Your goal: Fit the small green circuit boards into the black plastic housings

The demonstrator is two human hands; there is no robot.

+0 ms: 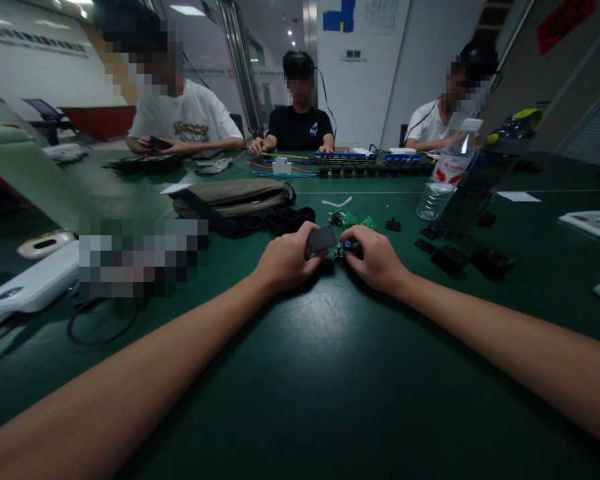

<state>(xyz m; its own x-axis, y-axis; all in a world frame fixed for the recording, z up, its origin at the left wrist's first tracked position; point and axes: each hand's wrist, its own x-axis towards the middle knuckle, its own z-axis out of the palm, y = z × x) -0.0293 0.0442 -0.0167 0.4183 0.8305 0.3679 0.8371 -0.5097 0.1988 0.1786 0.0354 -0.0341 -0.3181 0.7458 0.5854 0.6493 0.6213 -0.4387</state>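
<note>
My left hand (291,257) is closed around a small dark grey plastic case (322,239) with rounded corners, its flat face turned up. Close beside it, my right hand (375,257) pinches a small circuit board (339,251) with a blue part on it, partly hidden by the fingers. The case and the board are nearly touching; I cannot tell whether they meet. Just beyond my hands lie several green circuit boards (351,220) and a small black plastic part (393,225). Black open housings (293,220) sit behind my left hand.
An olive bag (230,200) lies ahead on the left. At right stand a water bottle (449,170) and a dark bottle (485,177), with black plastic cases (493,263) in front. White devices (33,280) lie at left. Three people sit across the green table (325,373).
</note>
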